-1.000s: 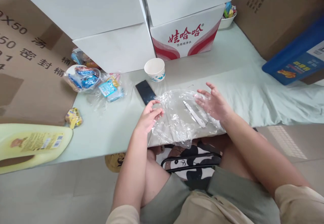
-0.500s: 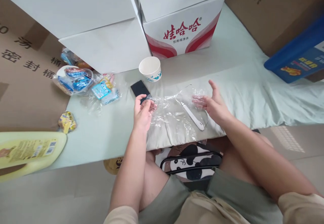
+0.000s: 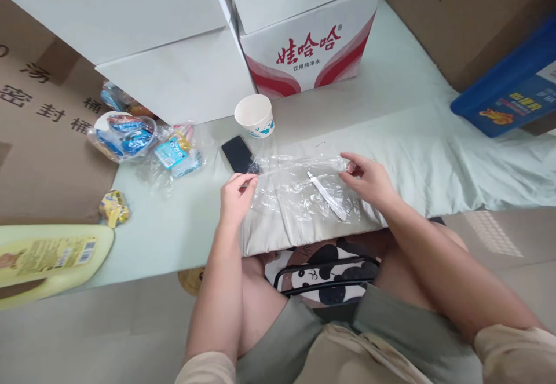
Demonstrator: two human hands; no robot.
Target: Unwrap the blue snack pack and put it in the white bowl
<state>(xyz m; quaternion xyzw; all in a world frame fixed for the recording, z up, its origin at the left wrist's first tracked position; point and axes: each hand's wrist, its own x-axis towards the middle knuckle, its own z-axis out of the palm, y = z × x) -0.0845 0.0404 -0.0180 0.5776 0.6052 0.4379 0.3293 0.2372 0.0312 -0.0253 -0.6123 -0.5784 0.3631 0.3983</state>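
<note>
A clear plastic bag (image 3: 286,190) is stretched between my two hands, low over the cloth-covered surface. My left hand (image 3: 237,198) pinches its left end, close to a dark phone (image 3: 238,155). At the other end, my right hand (image 3: 367,181) holds the bag's upper right corner between thumb and fingers. Beneath the thin film lies a white slim-handled tool (image 3: 326,196) with a narrow tip; I cannot make out its exact kind. A white paper cup (image 3: 254,116) with a blue pattern stands upright behind the phone.
White cartons (image 3: 304,48) are stacked at the back. Wrapped snacks in a bowl (image 3: 125,135), a clear bag of packets (image 3: 176,151) and a small yellow packet (image 3: 114,207) sit to the left. A yellow bottle (image 3: 56,256) lies front left; a blue container (image 3: 499,91) stands right.
My right hand has closed its spread fingers onto the bag's corner. The bag is now pulled straighter between both hands, and its film covers the white tool. My left hand has shifted slightly left.
</note>
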